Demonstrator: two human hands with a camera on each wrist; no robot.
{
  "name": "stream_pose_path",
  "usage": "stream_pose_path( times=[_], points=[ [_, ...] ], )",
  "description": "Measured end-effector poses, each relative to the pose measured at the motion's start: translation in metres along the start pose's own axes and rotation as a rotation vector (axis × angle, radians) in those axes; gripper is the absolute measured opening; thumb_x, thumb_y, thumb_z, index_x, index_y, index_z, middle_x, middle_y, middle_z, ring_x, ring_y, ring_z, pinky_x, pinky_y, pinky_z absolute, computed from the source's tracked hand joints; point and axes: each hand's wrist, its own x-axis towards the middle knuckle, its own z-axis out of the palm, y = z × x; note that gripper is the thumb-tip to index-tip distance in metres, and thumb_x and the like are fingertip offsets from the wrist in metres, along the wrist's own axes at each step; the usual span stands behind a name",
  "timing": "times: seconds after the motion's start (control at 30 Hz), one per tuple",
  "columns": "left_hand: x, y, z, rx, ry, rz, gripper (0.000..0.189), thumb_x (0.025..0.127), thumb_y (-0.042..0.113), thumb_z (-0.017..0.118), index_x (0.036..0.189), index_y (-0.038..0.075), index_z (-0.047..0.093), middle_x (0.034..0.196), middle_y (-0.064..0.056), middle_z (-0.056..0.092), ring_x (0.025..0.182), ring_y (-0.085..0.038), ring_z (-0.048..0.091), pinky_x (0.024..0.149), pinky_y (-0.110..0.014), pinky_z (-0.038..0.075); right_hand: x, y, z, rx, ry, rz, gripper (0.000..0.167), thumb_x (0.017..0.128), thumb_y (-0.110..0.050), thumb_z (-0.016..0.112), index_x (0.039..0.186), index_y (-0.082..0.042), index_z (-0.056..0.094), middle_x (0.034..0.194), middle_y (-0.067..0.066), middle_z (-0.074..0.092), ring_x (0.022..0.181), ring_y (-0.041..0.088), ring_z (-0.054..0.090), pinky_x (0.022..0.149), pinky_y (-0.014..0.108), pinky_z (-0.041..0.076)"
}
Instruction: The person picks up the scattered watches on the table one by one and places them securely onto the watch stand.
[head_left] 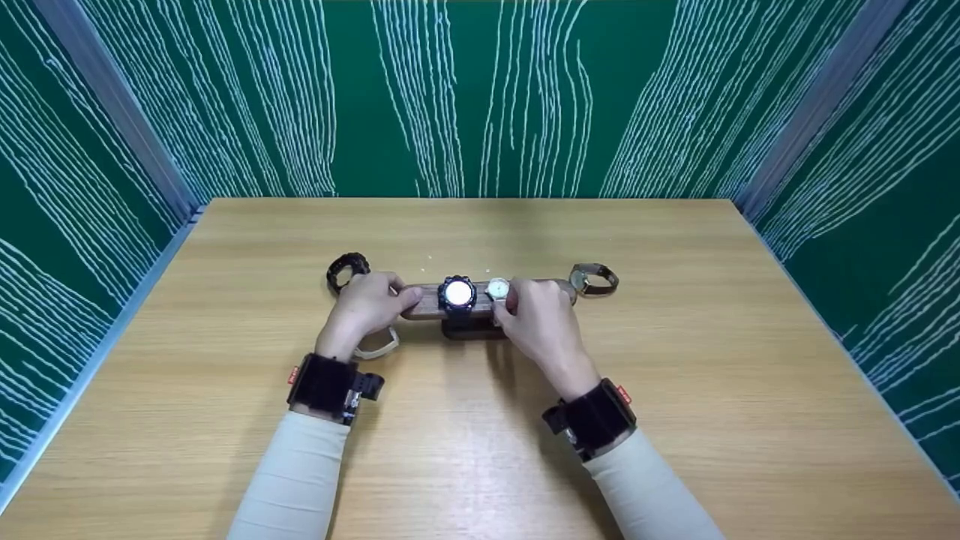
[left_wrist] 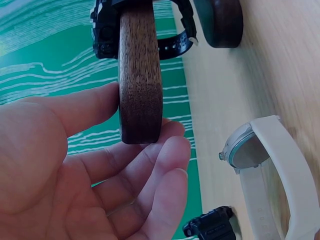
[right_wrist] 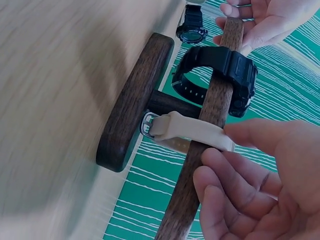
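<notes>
A dark wooden watch stand (head_left: 424, 301), with a crossbar above an oblong base (right_wrist: 134, 107), stands on the table. My left hand (head_left: 369, 304) pinches the bar's left end between thumb and fingers. Around the middle of the bar hangs a chunky black watch (head_left: 458, 293), its strap looped below. Just right of it, a round white-faced watch (head_left: 497, 289) with a cream strap (right_wrist: 192, 129) circles the bar, its buckle fastened near the stand's post. My right hand (head_left: 544, 322) pinches this cream-strapped watch at its case, thumb and fingertips on either side.
Left of the stand lie a black watch (head_left: 346, 264) and a white-strapped watch (left_wrist: 255, 150), the latter partly hidden by my left hand in the head view. A dark-strapped watch (head_left: 601, 280) rests off the bar's right end. Green patterned panels (head_left: 480, 97) border the wooden table (head_left: 465, 450).
</notes>
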Motion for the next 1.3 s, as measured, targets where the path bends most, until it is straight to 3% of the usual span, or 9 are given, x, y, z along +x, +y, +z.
stream_pose_path(
  times=[0.27, 0.5, 0.83, 1.0, 1.3],
  points=[
    [0.000, -0.001, 0.000, 0.002, -0.005, -0.004, 0.038, 0.090, 0.050, 0.057, 0.104, 0.016, 0.066, 0.100, -0.005, 0.067, 0.100, -0.027, 0.059, 0.089, -0.044, 0.043, 0.000, 0.001, -0.004, 0.011, -0.023, -0.033, 0.018, 0.081, -0.023, 0.072, 0.070, -0.013, 0.062, 0.062, -0.003, 0.061, 0.057, 0.015, 0.057, 0.057, 0.030, 0.046],
    [-0.003, -0.003, -0.005, -0.009, -0.015, -0.002, 0.035, 0.092, 0.048, 0.054, 0.107, 0.019, 0.067, 0.091, -0.002, 0.069, 0.087, -0.023, 0.062, 0.081, -0.039, 0.044, 0.002, 0.003, -0.009, 0.005, -0.021, -0.072, 0.012, 0.083, -0.020, 0.069, 0.072, -0.015, 0.067, 0.063, -0.002, 0.065, 0.055, 0.014, 0.057, 0.057, 0.031, 0.046],
    [-0.003, -0.010, -0.014, -0.024, -0.018, 0.006, 0.033, 0.095, 0.039, 0.052, 0.114, 0.015, 0.064, 0.111, -0.008, 0.064, 0.105, -0.027, 0.057, 0.091, -0.046, 0.044, 0.007, 0.013, -0.030, 0.134, -0.094, -0.057, 0.009, 0.087, -0.020, 0.064, 0.084, -0.015, 0.072, 0.070, -0.005, 0.066, 0.053, 0.007, 0.056, 0.049, 0.024, 0.046],
    [-0.002, -0.019, -0.019, 0.009, -0.017, 0.025, 0.025, 0.094, 0.025, 0.054, 0.113, 0.014, 0.064, 0.112, -0.009, 0.064, 0.107, -0.027, 0.058, 0.092, -0.045, 0.044, 0.010, 0.018, -0.038, 0.163, -0.059, -0.073, 0.009, 0.087, -0.022, 0.066, 0.084, -0.016, 0.071, 0.071, -0.006, 0.067, 0.057, 0.007, 0.058, 0.055, 0.025, 0.048],
    [-0.003, -0.033, -0.024, 0.059, -0.020, -0.042, 0.025, 0.086, 0.014, 0.061, 0.111, 0.013, 0.065, 0.107, -0.006, 0.064, 0.102, -0.026, 0.058, 0.089, -0.044, 0.044, 0.012, 0.022, -0.043, 0.196, -0.003, -0.091, 0.007, 0.086, -0.021, 0.065, 0.084, -0.018, 0.071, 0.077, -0.006, 0.070, 0.068, 0.007, 0.062, 0.067, 0.027, 0.051]
  ],
)
